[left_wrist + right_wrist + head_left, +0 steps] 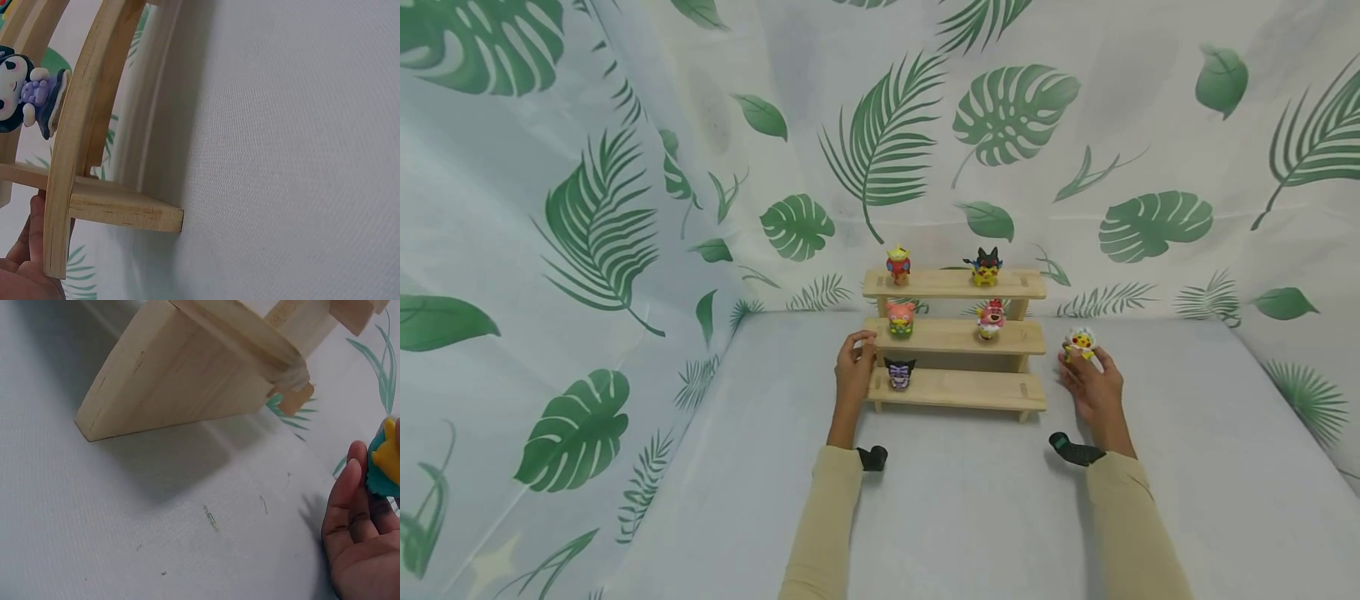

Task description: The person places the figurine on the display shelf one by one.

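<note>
A three-tier wooden display shelf (958, 390) stands at the centre of the head view. My left hand (854, 367) grips its left end, and fingers (37, 228) show beside the board in the left wrist view. Off the shelf's right side, my right hand (1093, 390) pinches a small yellow figurine (1082, 340) with a white hood. The right wrist view shows that figurine's yellow body and teal part (380, 475), cut by the frame edge. A black-and-purple figurine (898, 374) sits at the left of the lowest tier.
The middle tier bears a pink-and-green figurine (900, 319) and a pink-and-red bear figurine (991, 320). On the top tier are a red-and-yellow figurine (898, 265) and a black-eared yellow one (987, 267). Behind the shelf hangs a leaf-print cloth (895, 217); a pale cloth (955, 508) covers the table.
</note>
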`<state>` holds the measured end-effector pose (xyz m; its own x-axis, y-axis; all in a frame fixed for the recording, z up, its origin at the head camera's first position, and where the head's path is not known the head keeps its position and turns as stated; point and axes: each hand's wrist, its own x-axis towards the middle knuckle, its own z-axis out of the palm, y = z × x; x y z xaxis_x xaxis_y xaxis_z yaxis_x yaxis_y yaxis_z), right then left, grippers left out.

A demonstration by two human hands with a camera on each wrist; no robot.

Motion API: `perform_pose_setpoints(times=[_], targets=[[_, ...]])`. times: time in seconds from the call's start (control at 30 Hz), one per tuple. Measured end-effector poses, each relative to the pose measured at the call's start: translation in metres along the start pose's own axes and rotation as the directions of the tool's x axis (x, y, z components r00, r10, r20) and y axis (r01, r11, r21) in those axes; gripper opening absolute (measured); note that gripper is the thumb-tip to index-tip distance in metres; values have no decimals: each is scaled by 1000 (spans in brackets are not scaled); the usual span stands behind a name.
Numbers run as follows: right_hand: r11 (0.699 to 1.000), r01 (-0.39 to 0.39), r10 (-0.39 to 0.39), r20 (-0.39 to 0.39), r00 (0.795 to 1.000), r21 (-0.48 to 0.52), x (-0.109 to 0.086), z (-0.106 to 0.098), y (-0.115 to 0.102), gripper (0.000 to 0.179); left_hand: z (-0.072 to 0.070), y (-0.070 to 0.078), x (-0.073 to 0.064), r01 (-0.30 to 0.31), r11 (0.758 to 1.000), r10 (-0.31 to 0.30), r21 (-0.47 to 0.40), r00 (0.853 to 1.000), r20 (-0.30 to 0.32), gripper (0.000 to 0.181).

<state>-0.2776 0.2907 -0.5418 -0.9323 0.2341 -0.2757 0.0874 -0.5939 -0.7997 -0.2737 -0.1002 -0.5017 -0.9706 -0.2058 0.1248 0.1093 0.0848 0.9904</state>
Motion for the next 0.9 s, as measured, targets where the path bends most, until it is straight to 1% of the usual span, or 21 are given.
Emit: perform_pose_setpoints(times=[0.07, 0.13, 0.17, 0.27, 0.37, 0.4, 0.47, 0.57, 0.67, 0.8, 0.9], targets=[[999, 2, -3, -5, 1000, -50, -1, 2, -1, 70, -2, 8, -2, 1, 1000, -1, 12, 1000, 10, 28], [996, -8, 6, -20, 1000, -90, -2, 4, -3, 70, -3, 15, -6, -2, 1000, 2, 30, 1000, 10, 27], [994, -15, 11, -30, 999, -107, -3, 6, -3, 72, -3, 15, -6, -1, 999, 0, 33, 1000, 10, 27], [991, -32, 26, -45, 999, -131, -5, 8, -4, 76, -2, 5, -3, 3, 1000, -2, 26, 1000, -3, 28], [993, -24, 19, -38, 999, -115, -7, 8, -5, 74, 0, -8, 2, 0, 1000, 1, 20, 1000, -23, 28], [994, -12, 9, -26, 1000, -111, -9, 7, -5, 72, 1, -13, 3, 1, 1000, 0, 18, 1000, -28, 28], [994, 19, -20, -3, 1000, -109, -12, 6, -5, 66, 2, -16, 4, 1, 1000, 0, 22, 999, -42, 28], [991, 78, -74, 40, 996, -112, -17, 5, -5, 58, 3, -18, 4, 4, 1000, -3, 23, 999, -53, 26], [987, 130, -123, 73, 990, -90, -23, 6, -7, 52, 4, -17, 3, 3, 1000, -2, 29, 998, -57, 24], [983, 179, -175, 90, 980, -36, -29, 8, -9, 49, 5, -15, 5, 1, 999, 2, 45, 998, -62, 23], [977, 209, -204, 92, 975, -42, -33, 10, -11, 51, 5, -14, 5, 5, 999, -1, 54, 998, -62, 22]])
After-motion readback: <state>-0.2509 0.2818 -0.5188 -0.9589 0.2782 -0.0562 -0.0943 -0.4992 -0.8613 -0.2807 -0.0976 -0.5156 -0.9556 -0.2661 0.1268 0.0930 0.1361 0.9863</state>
